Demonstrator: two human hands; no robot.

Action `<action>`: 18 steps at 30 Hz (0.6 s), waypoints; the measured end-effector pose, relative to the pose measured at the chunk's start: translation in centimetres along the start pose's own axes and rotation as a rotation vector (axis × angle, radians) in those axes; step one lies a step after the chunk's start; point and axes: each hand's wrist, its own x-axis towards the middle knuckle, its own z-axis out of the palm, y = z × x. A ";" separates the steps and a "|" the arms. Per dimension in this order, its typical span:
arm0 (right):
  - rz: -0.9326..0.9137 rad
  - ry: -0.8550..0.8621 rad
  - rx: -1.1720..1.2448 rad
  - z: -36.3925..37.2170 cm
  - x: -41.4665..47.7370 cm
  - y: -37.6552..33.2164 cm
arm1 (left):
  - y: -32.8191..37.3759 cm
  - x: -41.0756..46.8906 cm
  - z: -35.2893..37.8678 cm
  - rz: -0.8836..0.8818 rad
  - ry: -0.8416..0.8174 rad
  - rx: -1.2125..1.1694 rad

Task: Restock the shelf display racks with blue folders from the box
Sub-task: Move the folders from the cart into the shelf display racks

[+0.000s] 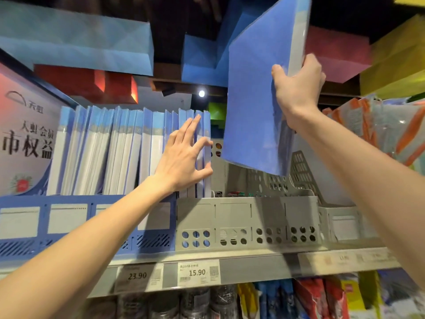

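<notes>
1. Head view, left side: the left hand [181,157] is spread, its fingers nearly straight and fanned against the right end of a row of blue folders [110,148]. The fingertips lie on the last spines and the thumb touches the outermost spine lower down. It presses the row and clasps nothing.
2. Head view, right side: the right hand [297,88] grips a single blue folder [253,100] by its grey spine edge, thumb on the near blue cover and fingers wrapped behind. The folder is tilted, its top leaning right. Its lower corner hangs over the grey display rack [248,217], apart from the row.
3. Head view, racks: most of the row stands upright in a blue display rack [69,222] with white label windows. The last few folders stand in the leftmost compartment of the grey rack, which sits just beside the blue one. The grey rack's other compartments hold no folders.
4. Head view, surroundings: both racks sit on a grey shelf [253,261], whose front edge carries price tags reading 23.90 [138,276] and 15.90 [197,272]. A printed sign [25,134] stands left of the row. Blue paper bags [76,42] hang overhead, and orange-and-white packets [379,130] hang to the right.
</notes>
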 end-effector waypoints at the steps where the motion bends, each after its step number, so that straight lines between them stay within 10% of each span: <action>1: -0.010 -0.004 -0.009 0.0 -0.1 -0.1 | 0.2 0.0 0.0 -0.006 0.002 0.002; 18: 0.143 -0.140 0.048 8.1 -5.6 5.0 | -0.4 -1.2 0.4 0.027 0.017 0.029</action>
